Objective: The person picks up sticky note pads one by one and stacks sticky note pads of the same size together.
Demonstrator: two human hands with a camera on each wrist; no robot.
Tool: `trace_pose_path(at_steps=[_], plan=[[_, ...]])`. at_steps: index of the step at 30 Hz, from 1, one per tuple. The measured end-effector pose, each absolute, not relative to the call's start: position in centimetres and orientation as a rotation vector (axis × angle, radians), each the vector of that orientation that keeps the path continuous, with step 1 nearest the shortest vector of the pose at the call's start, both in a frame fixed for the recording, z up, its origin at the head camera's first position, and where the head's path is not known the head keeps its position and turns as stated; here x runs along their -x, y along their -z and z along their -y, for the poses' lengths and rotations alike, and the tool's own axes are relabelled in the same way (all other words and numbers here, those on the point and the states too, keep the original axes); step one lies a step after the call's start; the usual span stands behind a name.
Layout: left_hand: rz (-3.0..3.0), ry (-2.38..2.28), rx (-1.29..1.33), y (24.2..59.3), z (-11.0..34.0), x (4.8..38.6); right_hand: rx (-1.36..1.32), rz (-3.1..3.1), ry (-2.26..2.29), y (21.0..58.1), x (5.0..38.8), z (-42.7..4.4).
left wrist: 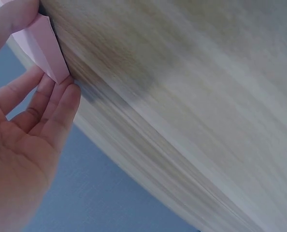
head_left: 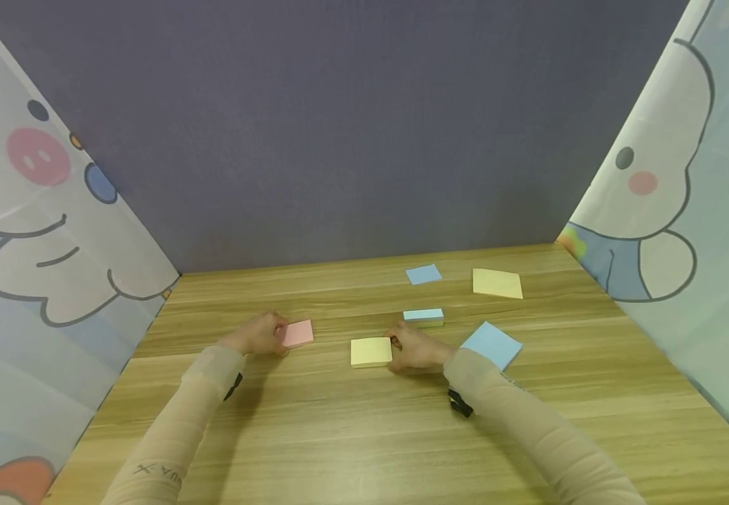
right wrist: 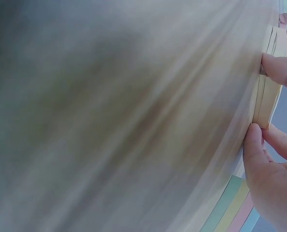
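Note:
On the left of the table, a pink sticky-note pad (head_left: 299,334) lies between the thumb and fingers of my left hand (head_left: 258,334), which pinches it by its left end. The left wrist view shows the thumb on one side of the pink pad and fingertips on the other. Near the middle, my right hand (head_left: 421,349) pinches a thick yellow sticky-note pad (head_left: 371,352) at its right end. In the right wrist view, fingers and thumb grip opposite edges of the yellow pad. A small gap separates the two pads.
Just behind my right hand sits a multicoloured sticky-note stack (head_left: 423,317) with blue on top. A larger blue pad (head_left: 493,344) lies partly behind my right wrist. Farther back are a small blue pad (head_left: 424,274) and a pale yellow pad (head_left: 497,283). A dark panel (head_left: 364,140) borders the table (head_left: 364,435).

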State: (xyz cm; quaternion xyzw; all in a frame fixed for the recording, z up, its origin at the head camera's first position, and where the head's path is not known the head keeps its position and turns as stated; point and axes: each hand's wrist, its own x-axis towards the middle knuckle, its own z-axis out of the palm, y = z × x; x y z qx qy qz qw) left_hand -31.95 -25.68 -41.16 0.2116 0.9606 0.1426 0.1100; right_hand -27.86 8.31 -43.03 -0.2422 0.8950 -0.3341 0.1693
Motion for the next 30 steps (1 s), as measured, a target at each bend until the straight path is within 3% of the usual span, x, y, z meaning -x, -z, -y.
trace_pose_path(at_steps=[18,30], plan=[[-2.794,-0.423,-0.585,40.7,25.1,32.1,0.661,-2.502,0.972,42.9,27.8,-8.4],[-2.827,-0.43,-0.704,40.0,23.8,32.2,0.643,-2.509,0.97,43.0,27.8,-8.3]])
